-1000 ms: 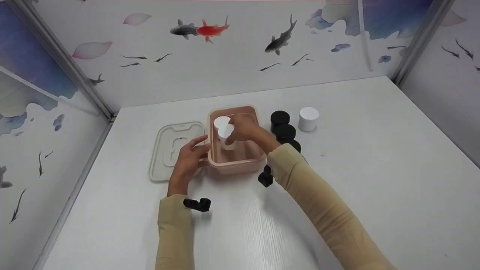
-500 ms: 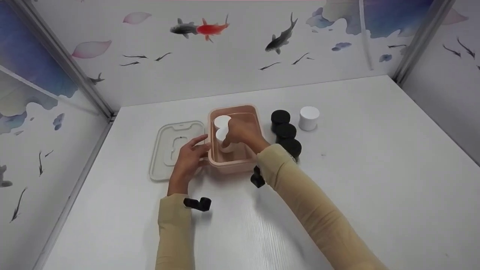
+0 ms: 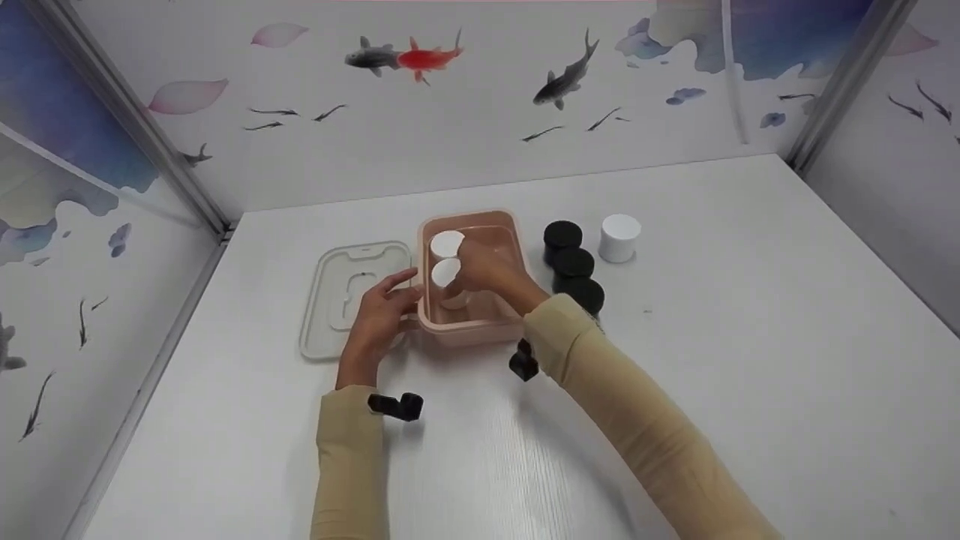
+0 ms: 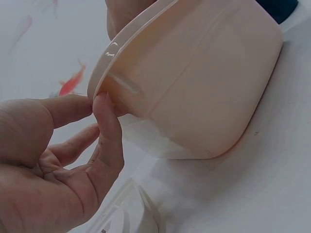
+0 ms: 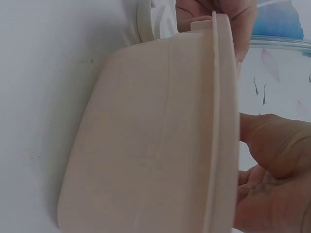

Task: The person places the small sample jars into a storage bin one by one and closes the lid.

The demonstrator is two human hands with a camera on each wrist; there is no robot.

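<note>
Showing no readable text, label, brand, number or sign in any view; bearing no legible lettering on pink container (image 3: pixel 474 337), pale lid (image 3: pixel 321 304), white cylinders (image 3: pixel 619 238) or black cylinders (image 3: pixel 574 264).

Saw a white surface (image 3: pixel 750 337) before a patterned back panel (image 3: pixel 435 150); made out a printed red fish (image 3: pixel 431 59) touching a grey fish (image 3: pixel 371 57), a dark fish (image 3: pixel 564 79) farther right, pink-edged petals (image 3: pixel 187 97), metal posts (image 3: pixel 847 86).

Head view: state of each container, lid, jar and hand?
Pink container: upright, uncovered
Gray lid: off, flat
Farther white jar inside: upright
Nearer white jar inside: held, partly hidden
Three black jars: upright, lined up
Outside white jar: upright
Left hand: gripping container rim
Right hand: holding nearer white jar
</note>
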